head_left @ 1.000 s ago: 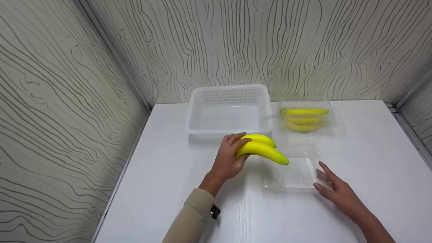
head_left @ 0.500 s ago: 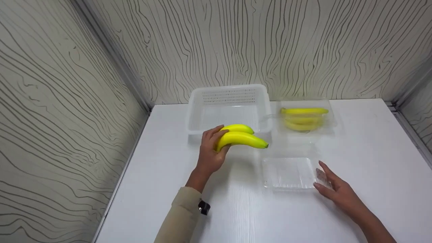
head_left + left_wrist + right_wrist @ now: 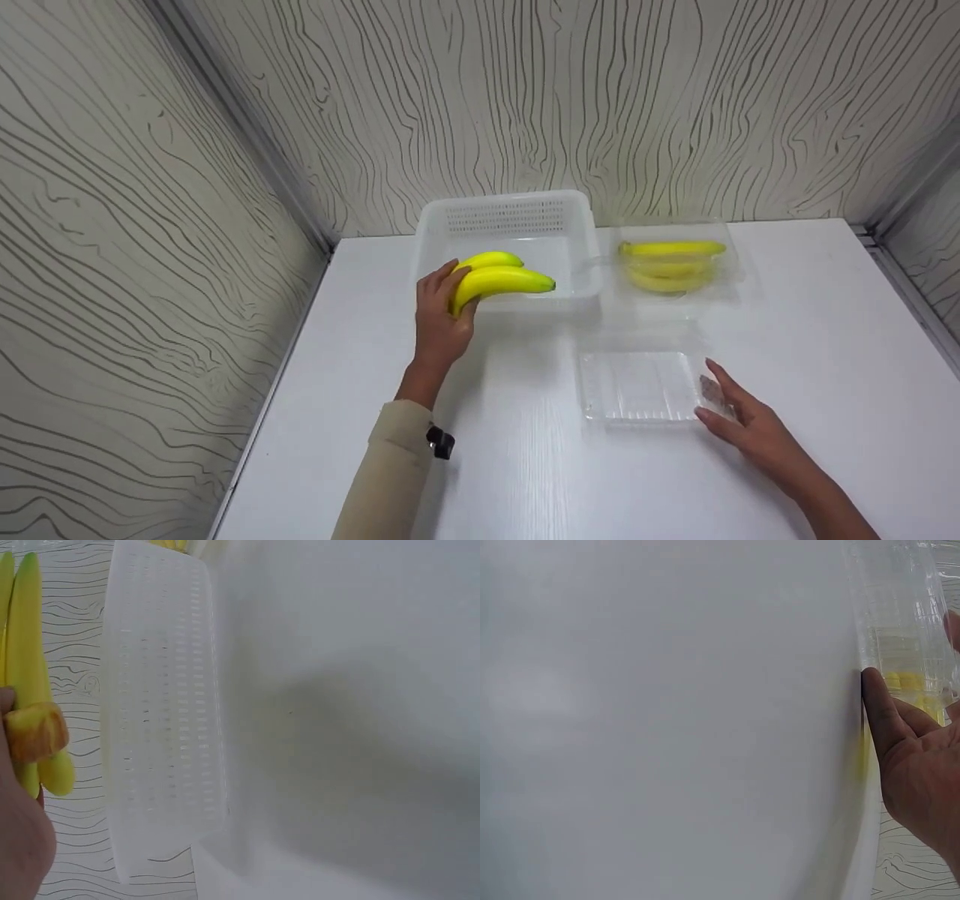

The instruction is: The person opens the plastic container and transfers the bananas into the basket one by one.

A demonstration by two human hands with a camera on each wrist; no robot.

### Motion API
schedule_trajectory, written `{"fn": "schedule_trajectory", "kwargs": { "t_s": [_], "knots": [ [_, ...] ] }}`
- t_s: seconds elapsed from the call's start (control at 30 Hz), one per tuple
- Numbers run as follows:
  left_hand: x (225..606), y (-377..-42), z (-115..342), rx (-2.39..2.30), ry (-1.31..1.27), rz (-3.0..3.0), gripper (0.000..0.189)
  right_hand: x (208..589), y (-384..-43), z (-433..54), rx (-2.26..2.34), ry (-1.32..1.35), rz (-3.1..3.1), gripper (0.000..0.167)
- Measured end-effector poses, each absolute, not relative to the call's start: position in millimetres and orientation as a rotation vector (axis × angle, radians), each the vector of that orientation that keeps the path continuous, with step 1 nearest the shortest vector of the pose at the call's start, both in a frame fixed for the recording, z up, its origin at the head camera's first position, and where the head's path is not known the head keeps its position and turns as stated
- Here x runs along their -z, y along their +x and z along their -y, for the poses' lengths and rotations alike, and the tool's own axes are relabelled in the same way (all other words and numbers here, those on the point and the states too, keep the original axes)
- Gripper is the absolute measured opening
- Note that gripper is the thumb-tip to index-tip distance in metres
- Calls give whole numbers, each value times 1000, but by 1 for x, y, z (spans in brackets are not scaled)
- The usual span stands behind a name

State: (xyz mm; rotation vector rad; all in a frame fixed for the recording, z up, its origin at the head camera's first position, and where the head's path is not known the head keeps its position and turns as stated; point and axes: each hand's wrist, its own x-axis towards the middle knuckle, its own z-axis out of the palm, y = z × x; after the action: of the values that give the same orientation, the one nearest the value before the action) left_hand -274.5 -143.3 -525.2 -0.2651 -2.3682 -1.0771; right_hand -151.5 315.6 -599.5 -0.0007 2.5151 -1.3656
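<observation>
My left hand (image 3: 442,322) is curled round one end of a pair of yellow bananas (image 3: 504,281), fingers over the top and thumb below, so their greenish tips point away to my right. At the held end, the view from my left wrist shows a brown-tinged, stubby stem (image 3: 36,732). I hold the bananas raised above the front part of a white basket (image 3: 574,196), whose sides are pierced with rows of small slots.

My right hand (image 3: 750,424) is spread wide, thumb and forefinger apart at the right end of a clear plastic tray (image 3: 637,386), touching it; a greyish patch (image 3: 716,394) shows on that end between them. The tray lies on the white tabletop (image 3: 510,465), in front of the basket and to its right.

Farther back, just right of the basket, sits a clear box (image 3: 733,259) with more bananas (image 3: 675,247) inside. A beige sleeve (image 3: 386,465) covers my left forearm, and behind everything stands a pale wall (image 3: 525,97) with dark, wavy grain lines.
</observation>
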Motion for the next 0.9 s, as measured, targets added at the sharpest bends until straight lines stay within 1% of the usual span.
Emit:
{"fn": "schedule_trajectory", "kwargs": {
  "t_s": [0.17, 0.3, 0.6, 0.9],
  "knots": [
    [529, -283, 140, 1130, -156, 2365, 41, 601, -149, -317, 1344, -8, -2542, 85],
    [527, -291, 139, 1159, -72, 2349, 42, 599, -150, -315, 1345, 4, -2532, 86],
    [510, -322, 138, 1247, 68, 2287, 41, 599, -150, -315, 1388, 30, -2494, 86],
    [506, -348, 137, 1310, 309, 2336, 47, 600, -150, -316, 1373, 38, -2499, 86]
  ]
}}
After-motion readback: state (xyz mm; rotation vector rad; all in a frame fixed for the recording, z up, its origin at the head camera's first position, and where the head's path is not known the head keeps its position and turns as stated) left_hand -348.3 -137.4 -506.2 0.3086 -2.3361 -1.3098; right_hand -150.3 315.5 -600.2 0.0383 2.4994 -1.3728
